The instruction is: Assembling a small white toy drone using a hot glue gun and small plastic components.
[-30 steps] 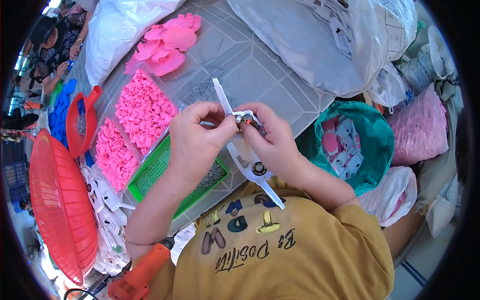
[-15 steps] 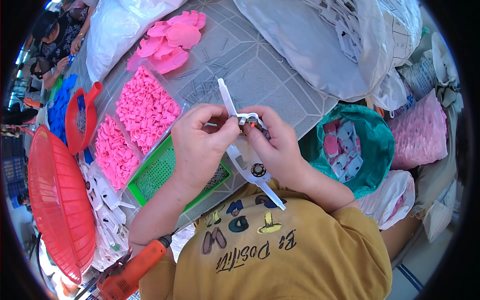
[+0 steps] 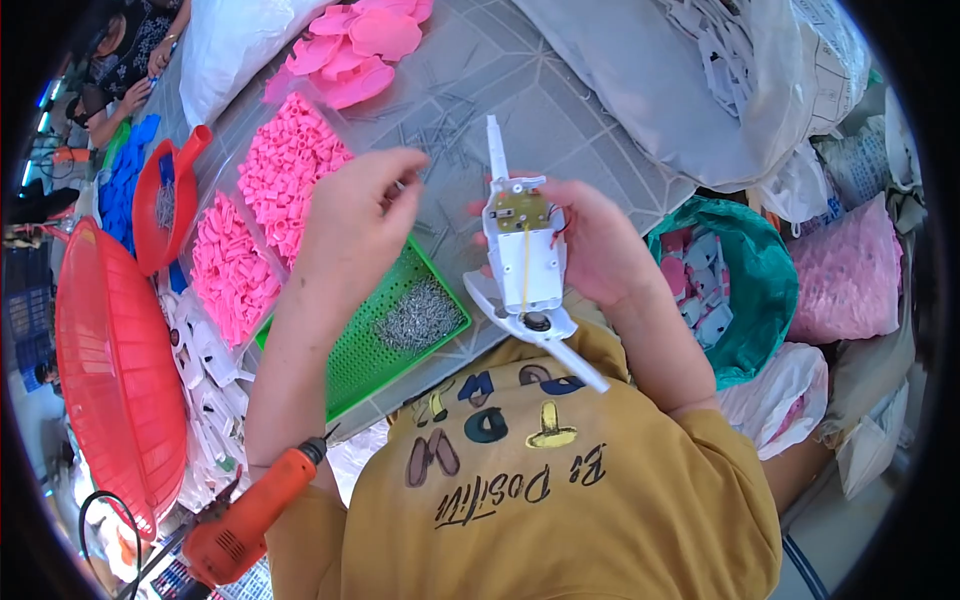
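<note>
My right hand point(image 3: 600, 240) holds an opened white plastic housing point(image 3: 530, 275) from its right side, the fingers behind it. A small circuit board point(image 3: 522, 212) sits in the upper part, with thin red wires at its right edge. A yellow wire runs down over the white middle section to a round dark part point(image 3: 537, 322). White arms stick out at the top and bottom of the housing. My left hand point(image 3: 365, 205) is apart from it to the left, above the green basket and beside the pink parts. Its fingers are loosely bent and nothing shows between them.
A green basket point(image 3: 345, 385) holds small screws. Small pink parts point(image 3: 290, 165) fill a clear tray; flat pink pieces point(image 3: 375, 45) lie beyond. An orange power screwdriver point(image 3: 250, 515) is at lower left. A teal bag point(image 3: 770, 310) of parts stands right. Another person point(image 3: 130, 70) works far left.
My left hand has let go of the white housing and moved left. The housing now hangs more upright in my right hand, its circuit board in view. More of the screws shows.
</note>
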